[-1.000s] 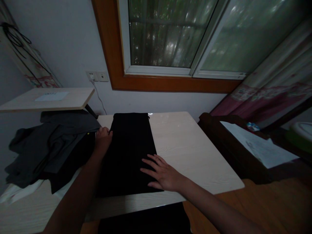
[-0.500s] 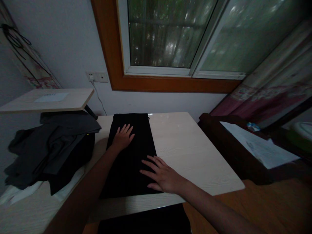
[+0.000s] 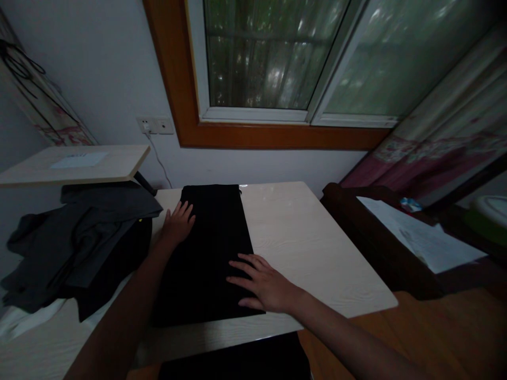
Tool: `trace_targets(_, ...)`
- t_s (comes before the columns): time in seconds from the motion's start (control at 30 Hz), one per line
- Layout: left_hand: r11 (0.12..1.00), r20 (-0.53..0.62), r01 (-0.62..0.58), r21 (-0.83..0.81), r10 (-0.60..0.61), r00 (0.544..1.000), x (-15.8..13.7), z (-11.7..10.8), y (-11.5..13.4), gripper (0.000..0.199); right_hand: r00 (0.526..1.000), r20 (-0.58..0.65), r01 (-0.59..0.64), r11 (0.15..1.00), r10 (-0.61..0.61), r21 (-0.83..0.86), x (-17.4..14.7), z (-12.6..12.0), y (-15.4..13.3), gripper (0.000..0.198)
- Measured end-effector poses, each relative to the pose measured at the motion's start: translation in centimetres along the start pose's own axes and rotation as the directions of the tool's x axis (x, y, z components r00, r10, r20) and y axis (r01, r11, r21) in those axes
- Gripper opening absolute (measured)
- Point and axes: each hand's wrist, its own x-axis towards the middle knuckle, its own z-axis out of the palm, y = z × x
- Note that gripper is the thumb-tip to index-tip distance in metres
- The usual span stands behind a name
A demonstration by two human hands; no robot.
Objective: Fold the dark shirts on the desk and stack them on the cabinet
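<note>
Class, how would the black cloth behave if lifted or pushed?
The black cloth would probably droop if lifted by one edge, since it lies thin and flat. Pushed, it may slide, as the tabletop looks smooth, or wrinkle where the right hand spreads over it.

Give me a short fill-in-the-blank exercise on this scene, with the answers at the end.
The left hand and right hand are both on a cloth coloured ____.
The hand farther from the window is the ____ one.
As the wearer sees it, the heap of clothes lies to the cloth's ____.
Missing words: black; right; left.
</note>
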Motion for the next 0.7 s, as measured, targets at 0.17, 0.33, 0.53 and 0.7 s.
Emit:
trace_targets(0.17,1.0,-0.081,0.031,-0.001,-0.031,0.996,-2.4,-0.7,0.1,0.049,0.973,-0.115,-0.2,0.979,0.202,0.03,2.0,-0.1,2.5,0.044)
trace_targets(0.33,0.992,-0.132,0.125,-0.018,-0.126,0.983,-3.9,-2.3,0.9,0.045,0.784,-0.327,-0.549,0.835,0.528,0.033,5.2,0.0,5.5,0.042)
trace_targets(0.53,0.975,-0.071,0.222,0.026,-0.219,0.973,-5.3,-3.6,1.6,0.047,0.748,-0.267,-0.627,0.779,0.608,0.017,7.7,0.6,5.5,0.051)
trace_targets(0.7,0.975,0.033,0.219,0.03,-0.22,0.975,-6.2,-4.1,1.6,0.047,0.737,-0.181,-0.654,0.755,0.651,0.048,7.5,1.0,5.2,0.042)
